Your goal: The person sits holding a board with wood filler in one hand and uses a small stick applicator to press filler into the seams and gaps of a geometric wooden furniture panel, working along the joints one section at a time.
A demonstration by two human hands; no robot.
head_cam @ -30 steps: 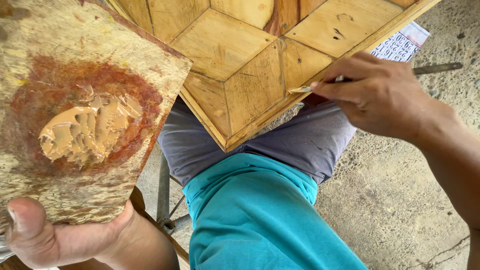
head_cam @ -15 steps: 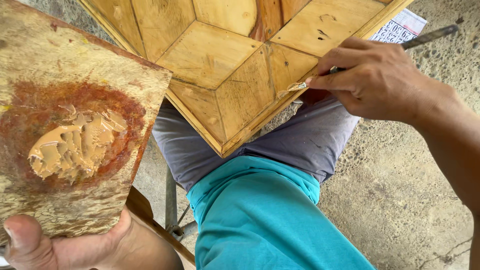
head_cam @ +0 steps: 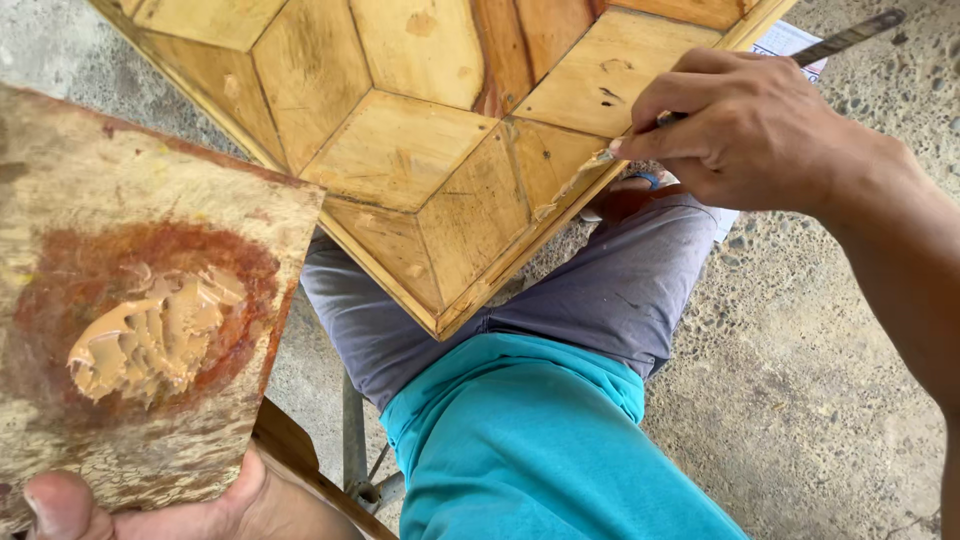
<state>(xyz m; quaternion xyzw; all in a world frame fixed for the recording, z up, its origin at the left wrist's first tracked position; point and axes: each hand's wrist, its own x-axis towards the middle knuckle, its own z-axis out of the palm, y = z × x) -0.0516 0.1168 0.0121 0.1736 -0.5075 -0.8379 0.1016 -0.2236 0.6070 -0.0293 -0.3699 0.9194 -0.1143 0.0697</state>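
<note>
Right hand (head_cam: 745, 130) holds putty knife (head_cam: 850, 36) slanting down-left onto wooden panel (head_cam: 400, 150).

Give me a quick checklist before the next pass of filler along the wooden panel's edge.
1. Right hand grips the thin blade: ok.
2. Blade tip on the wooden panel near its edge: ok.
3. Filler on the tip: cannot tell.
4. Putty mound on the board: ok, plenty there.
5. Left hand holds the board from below, thumb on its lower edge: ok.
6. Panel rests across the lap: ok.
</note>
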